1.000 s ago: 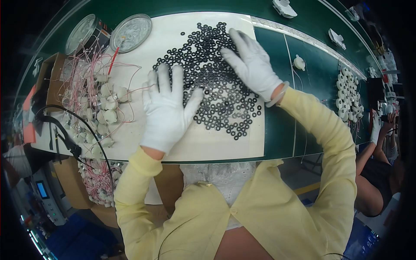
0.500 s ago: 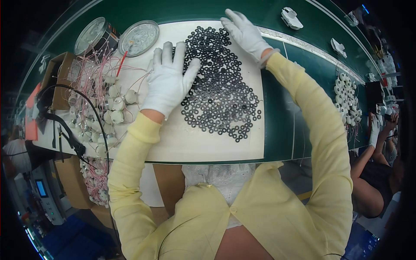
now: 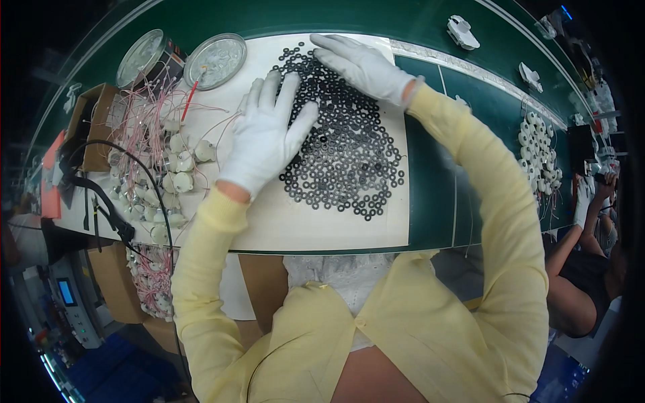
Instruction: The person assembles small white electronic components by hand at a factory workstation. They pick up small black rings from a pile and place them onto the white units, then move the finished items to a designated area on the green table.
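Many small black rings lie spread in a wide patch on a white sheet. My left hand, in a white glove, rests along the patch's left edge with its fingers stretched out. The far right part of the patch is covered by my right hand, also gloved in white, its fingers extended flat toward the left. Some rings are hidden under the palms and fingers. Neither hand grips anything that I can see.
To the left lies a heap of round white parts with pink wires. Behind it stand an open tin, a round metal lid and a cardboard box. White parts sit on the right; a co-worker's arm shows beyond.
My right hand has moved left and slightly nearer, over the far rings. My left hand has shifted slightly nearer. The far right edge of the ring patch has been pushed inward.
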`<state>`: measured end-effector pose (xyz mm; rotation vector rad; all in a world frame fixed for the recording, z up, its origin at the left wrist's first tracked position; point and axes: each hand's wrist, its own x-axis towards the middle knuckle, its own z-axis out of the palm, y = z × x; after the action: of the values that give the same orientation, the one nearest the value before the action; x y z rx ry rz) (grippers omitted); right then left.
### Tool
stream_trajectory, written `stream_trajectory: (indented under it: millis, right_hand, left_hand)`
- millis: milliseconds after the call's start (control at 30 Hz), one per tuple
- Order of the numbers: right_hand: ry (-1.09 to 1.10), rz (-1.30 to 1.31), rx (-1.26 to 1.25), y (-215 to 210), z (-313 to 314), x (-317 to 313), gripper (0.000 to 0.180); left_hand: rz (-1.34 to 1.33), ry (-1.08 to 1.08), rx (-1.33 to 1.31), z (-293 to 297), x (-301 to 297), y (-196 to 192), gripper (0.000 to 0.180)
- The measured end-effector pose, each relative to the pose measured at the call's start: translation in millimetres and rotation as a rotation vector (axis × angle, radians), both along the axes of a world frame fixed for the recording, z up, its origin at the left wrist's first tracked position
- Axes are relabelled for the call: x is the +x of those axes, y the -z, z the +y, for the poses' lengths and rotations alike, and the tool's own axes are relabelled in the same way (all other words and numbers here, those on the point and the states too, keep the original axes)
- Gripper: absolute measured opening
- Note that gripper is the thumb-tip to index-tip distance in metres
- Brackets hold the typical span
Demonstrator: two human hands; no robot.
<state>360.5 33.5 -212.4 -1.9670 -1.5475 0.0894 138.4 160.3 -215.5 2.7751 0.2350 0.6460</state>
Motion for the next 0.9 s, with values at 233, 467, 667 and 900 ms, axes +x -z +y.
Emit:
stream_trajectory:
  millis: [233, 467, 667, 900]
  right_hand:
    - [-0.313, -0.514, -0.178, -35, -122, -69, 0.089]
    - [-0.203, -0.509, -0.161, -10, -110, -70, 0.088]
    - [-0.191, -0.464, -0.107, -17, -108, -68, 0.083]
    - [-0.117, -0.492, -0.240, -11, -145, -83, 0.080]
  left_hand:
    - [0.276, 0.258, 0.014, -45, -81, -26, 0.064]
    - [0.202, 0.241, 0.081, -51, -64, -28, 0.064]
    - [0.055, 0.237, 0.205, -55, -12, 2, 0.068]
    - [0.105, 0.175, 0.247, -51, -4, 6, 0.074]
